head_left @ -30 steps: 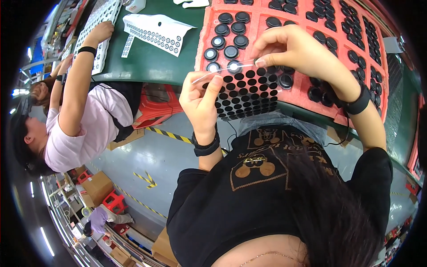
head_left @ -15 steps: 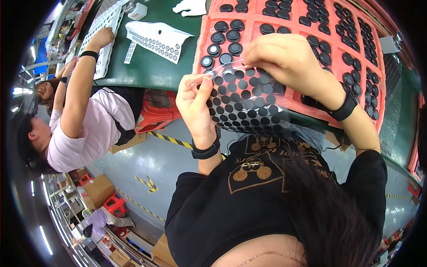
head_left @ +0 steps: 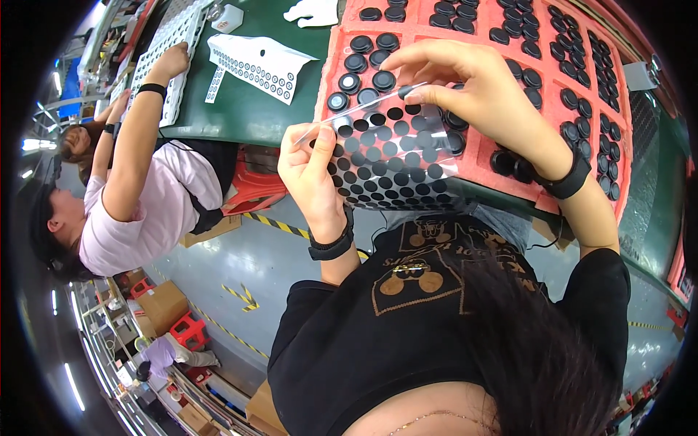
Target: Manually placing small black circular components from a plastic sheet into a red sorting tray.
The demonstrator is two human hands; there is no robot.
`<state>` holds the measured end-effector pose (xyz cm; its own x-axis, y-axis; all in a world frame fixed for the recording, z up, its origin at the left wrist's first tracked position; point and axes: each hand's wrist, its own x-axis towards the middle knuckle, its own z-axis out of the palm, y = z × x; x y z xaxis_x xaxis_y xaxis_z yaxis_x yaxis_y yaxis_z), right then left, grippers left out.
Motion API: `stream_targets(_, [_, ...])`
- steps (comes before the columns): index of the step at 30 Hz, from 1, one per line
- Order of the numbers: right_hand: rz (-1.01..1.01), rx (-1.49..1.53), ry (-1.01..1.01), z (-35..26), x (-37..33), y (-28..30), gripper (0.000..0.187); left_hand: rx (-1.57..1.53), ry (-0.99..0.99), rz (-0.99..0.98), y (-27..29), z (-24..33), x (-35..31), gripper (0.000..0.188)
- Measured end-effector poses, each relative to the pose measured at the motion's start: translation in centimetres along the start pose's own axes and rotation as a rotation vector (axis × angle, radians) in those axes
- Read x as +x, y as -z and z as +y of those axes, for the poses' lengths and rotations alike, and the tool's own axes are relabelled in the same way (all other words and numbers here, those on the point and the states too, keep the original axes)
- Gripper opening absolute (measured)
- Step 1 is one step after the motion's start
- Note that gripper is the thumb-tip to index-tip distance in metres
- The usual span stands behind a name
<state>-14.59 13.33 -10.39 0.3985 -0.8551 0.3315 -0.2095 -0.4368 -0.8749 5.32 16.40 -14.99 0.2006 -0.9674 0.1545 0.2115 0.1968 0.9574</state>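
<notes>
My left hand [head_left: 314, 168] pinches the upper left corner of a clear plastic sheet [head_left: 389, 154] dotted with rows of black round stickers. The sheet hangs over the near edge of a pink foam tray [head_left: 480, 163]. At the sheet's upper edge, my right hand [head_left: 462, 91] has its thumb tip against a single black round sticker [head_left: 404, 91]; the forefinger is raised and curved over the tray. Round black caps [head_left: 384, 80] sit in the tray's compartments, several of them close under the right fingers. A few caps show a pale disc on top.
The tray lies on a green table [head_left: 251, 123]. Further left are a white sheet of printed round labels [head_left: 254, 65], a white glove [head_left: 311, 12] and a small white bottle [head_left: 227, 18]. A co-worker [head_left: 145, 196] at the left reaches over a white perforated tray [head_left: 174, 43].
My right hand has shifted slightly, its forefinger lifting and its thumb coming into view with a black sticker at its tip. My left hand and the sheet moved a little left.
</notes>
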Motion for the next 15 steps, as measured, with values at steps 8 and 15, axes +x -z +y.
stream_targets(8, [0.110,-0.053,0.083,-0.45,-0.04,-0.68,0.039,-0.023,0.019,0.004,-0.35,-0.03,0.21,0.007])
stream_targets(15, [0.102,-0.122,0.106,-0.53,-0.07,-0.61,0.042,-0.018,0.037,-0.006,0.08,-0.04,0.08,0.006])
